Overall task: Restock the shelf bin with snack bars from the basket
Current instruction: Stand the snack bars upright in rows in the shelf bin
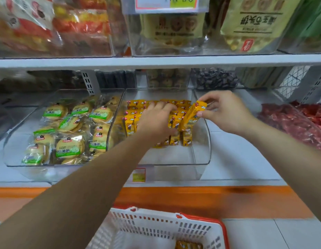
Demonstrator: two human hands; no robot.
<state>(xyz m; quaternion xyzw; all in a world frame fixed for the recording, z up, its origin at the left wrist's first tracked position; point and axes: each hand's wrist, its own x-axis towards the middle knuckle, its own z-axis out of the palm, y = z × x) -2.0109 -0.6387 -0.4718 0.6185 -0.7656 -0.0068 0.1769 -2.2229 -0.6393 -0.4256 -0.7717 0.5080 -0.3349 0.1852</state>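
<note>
Pinching yellow foil-wrapped snack bar (192,115) by top end with right hand (226,112), tilted over clear plastic shelf bin (201,159): likely for slotting upright. Pressing stocked rows (136,106) back with flat, straight-fingered left hand (156,119), probably making room.

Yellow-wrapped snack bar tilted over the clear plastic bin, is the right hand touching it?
Touching. The head view shows the right hand pinching the yellow-wrapped snack bar at its upper end between thumb and fingertips.

Yellow snack bars (135,105) in clear bin (202,150)
</note>
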